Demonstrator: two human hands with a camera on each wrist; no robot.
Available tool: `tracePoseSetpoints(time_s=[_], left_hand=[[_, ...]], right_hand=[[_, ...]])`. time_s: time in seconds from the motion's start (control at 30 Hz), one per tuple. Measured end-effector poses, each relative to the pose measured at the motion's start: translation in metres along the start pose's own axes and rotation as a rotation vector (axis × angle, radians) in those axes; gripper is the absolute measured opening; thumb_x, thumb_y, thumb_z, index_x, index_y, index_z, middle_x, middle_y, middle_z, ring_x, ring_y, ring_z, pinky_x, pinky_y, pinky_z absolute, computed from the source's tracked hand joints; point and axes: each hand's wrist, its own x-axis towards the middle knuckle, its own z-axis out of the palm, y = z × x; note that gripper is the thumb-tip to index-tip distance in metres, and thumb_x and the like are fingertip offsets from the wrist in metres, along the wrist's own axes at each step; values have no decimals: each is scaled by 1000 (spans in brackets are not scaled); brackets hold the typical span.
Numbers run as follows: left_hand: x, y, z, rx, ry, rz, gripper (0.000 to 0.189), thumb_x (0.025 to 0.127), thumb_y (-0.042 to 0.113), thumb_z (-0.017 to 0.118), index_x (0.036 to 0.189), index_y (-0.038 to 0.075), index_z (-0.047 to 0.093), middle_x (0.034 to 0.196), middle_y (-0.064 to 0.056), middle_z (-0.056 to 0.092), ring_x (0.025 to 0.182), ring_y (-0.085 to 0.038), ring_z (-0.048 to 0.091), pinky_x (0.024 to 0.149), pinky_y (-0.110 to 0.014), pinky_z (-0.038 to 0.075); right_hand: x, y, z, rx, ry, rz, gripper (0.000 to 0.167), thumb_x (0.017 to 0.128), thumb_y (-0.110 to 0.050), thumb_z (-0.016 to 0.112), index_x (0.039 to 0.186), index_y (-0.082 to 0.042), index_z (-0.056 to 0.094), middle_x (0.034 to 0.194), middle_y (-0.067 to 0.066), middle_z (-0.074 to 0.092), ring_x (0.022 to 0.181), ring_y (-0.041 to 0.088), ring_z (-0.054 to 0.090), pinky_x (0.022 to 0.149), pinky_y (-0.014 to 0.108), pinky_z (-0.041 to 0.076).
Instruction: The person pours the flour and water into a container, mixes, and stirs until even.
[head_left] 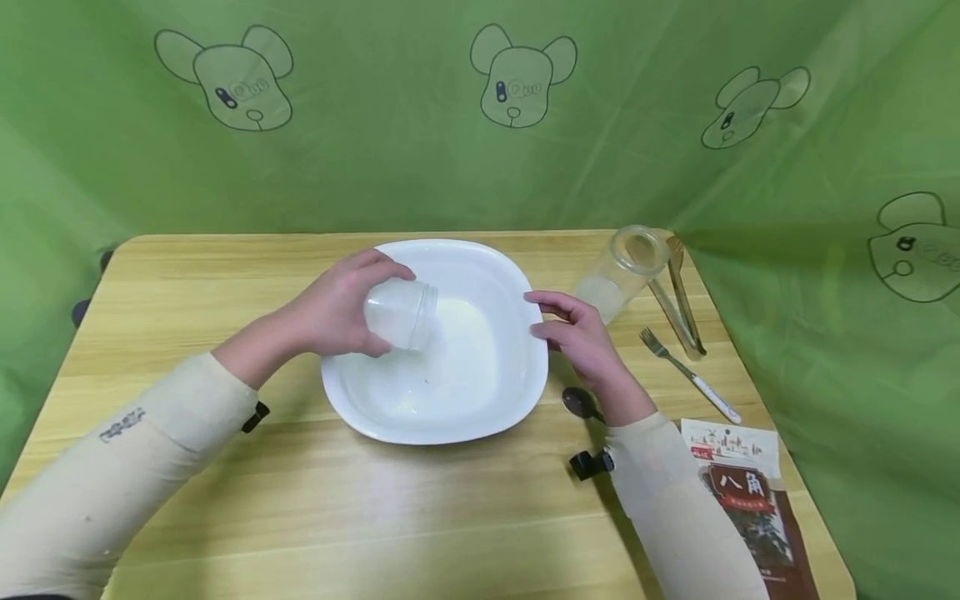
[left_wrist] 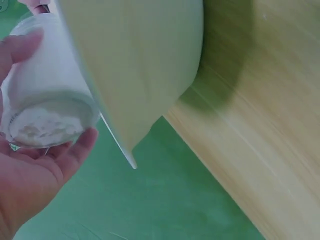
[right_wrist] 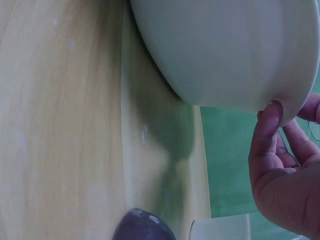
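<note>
My left hand (head_left: 337, 304) grips a clear glass jar (head_left: 396, 313), tipped on its side over a white basin (head_left: 472, 367) with its mouth facing right. Whitish contents show through the jar's base (left_wrist: 47, 125) in the left wrist view, where fingers and thumb wrap round the glass. The bottom of the basin looks white and shiny, with a tiny dark speck in it. At the basin's right side, my right hand (head_left: 585, 337) pinches the rim. Thumb and fingertips on that rim (right_wrist: 285, 117) show up close in the right wrist view.
A second, taller glass jar (head_left: 630, 265) with whitish contents stands at the back right. Beside it lie metal tongs (head_left: 688, 321) and a fork (head_left: 693, 375). Below my right wrist are a dark spoon (head_left: 579, 402) and a brown-and-white packet (head_left: 750, 500). Green cloth (head_left: 420, 167) hangs behind the table.
</note>
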Motion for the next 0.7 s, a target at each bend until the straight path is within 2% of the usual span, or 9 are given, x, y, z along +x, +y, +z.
tracePoseSetpoints(time_s=[0.4, 0.7], left_hand=[[1, 0, 2, 39, 3, 24, 80, 57, 18, 92, 130, 11, 61, 124, -5, 53, 108, -26, 54, 91, -42, 49], [-1, -1, 3, 10, 8, 1, 80, 57, 19, 93, 130, 12, 61, 123, -4, 54, 107, -25, 54, 90, -41, 49]], right_hand=[[0, -1, 0, 6, -2, -1, 43, 89, 6, 63, 131, 2, 61, 120, 18, 62, 93, 23, 66, 75, 32, 60], [0, -1, 0, -1, -5, -3, 43, 89, 5, 64, 132, 2, 61, 120, 19, 61, 93, 23, 66, 75, 32, 60]])
